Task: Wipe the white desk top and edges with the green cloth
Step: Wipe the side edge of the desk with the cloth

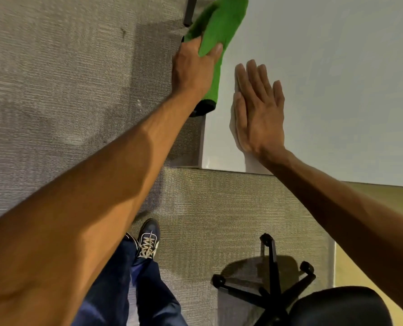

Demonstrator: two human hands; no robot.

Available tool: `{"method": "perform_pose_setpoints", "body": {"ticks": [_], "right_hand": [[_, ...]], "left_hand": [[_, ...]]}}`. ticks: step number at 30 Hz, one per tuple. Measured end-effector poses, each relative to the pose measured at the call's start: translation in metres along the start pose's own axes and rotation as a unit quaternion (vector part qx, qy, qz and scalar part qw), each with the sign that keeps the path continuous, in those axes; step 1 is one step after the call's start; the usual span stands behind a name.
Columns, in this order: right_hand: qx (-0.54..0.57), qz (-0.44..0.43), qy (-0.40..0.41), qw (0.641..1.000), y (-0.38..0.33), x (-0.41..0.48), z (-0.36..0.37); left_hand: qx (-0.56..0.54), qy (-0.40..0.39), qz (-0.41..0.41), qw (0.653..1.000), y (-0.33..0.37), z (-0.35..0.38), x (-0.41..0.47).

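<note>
Gripping the green cloth (219, 27) at the tabletop (337, 90) edge with your left hand (193, 71).
Your right hand (259, 114) lies flat, released; the frame cuts off the cloth's top.

Reaches forward with 2 bare arms, nearly straight. Grips the green cloth (219, 24) in the left hand (194, 69), thumb pressed on top. Rests the right hand (258, 111) flat on the white desk (337, 78), palm down, fingers straight and close together.

Tabletop (337, 90) fills upper right of frame, its corner near centre. Cloth (221, 22) draped over its left edge, top centre, left hand (193, 69) gripping it. Right hand (259, 111) flat on tabletop, just right of cloth. Carpet floor (66, 78) left and below; chair (337, 307) lower right, shoe (148, 241) bottom centre.
</note>
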State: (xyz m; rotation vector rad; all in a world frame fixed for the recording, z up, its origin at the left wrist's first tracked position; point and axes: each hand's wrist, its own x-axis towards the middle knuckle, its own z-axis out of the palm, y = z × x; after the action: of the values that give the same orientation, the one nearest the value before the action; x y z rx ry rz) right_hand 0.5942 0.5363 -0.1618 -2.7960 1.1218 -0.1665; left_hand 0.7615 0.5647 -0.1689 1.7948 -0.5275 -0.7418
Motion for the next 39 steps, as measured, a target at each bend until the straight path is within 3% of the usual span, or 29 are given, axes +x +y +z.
{"method": "perform_pose_setpoints", "body": {"ticks": [7, 16, 29, 39], "right_hand": [[-0.002, -0.001, -0.010, 1.000, 0.000, 0.000, -0.002], [-0.012, 0.005, -0.023, 1.000, -0.002, 0.001, -0.005], [-0.003, 0.002, -0.022, 1.000, -0.006, -0.003, -0.008], [0.001, -0.021, -0.014, 1.000, 0.002, -0.003, -0.002]], "left_hand": [[0.022, -0.036, 0.017, 0.999, -0.010, -0.012, -0.030], [0.025, -0.049, -0.026, 0.998, -0.044, -0.031, -0.152], [-0.003, -0.039, 0.006, 0.999, -0.005, -0.010, -0.012], [-0.004, -0.076, -0.006, 0.997, -0.043, -0.031, -0.120]]}}
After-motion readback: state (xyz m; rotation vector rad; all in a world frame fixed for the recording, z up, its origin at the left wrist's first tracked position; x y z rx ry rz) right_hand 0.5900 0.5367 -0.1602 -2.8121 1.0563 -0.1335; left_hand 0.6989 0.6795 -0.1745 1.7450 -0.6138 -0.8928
